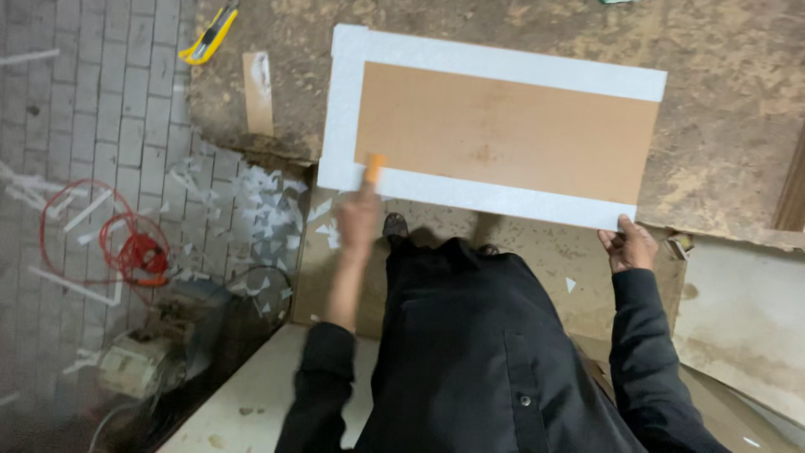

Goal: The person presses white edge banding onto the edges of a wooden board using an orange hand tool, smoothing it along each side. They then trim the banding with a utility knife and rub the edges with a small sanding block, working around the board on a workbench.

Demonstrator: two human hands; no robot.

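Note:
A brown rectangular board (511, 134) with a wide white foam border (344, 109) lies on a rough worn worktop (721, 134). My left hand (359, 220), blurred, holds a small orange tool (374, 168) against the near left part of the white border. My right hand (629, 245) grips the board's near right corner at the worktop's edge. My dark sleeves and dark jacket fill the lower middle of the view.
A yellow utility knife (208, 35) and a small wooden strip (258, 92) lie at the worktop's left end. White offcuts (260, 218) litter the paved floor, beside a red coiled cable (134, 252) and a motor-like machine (159, 344).

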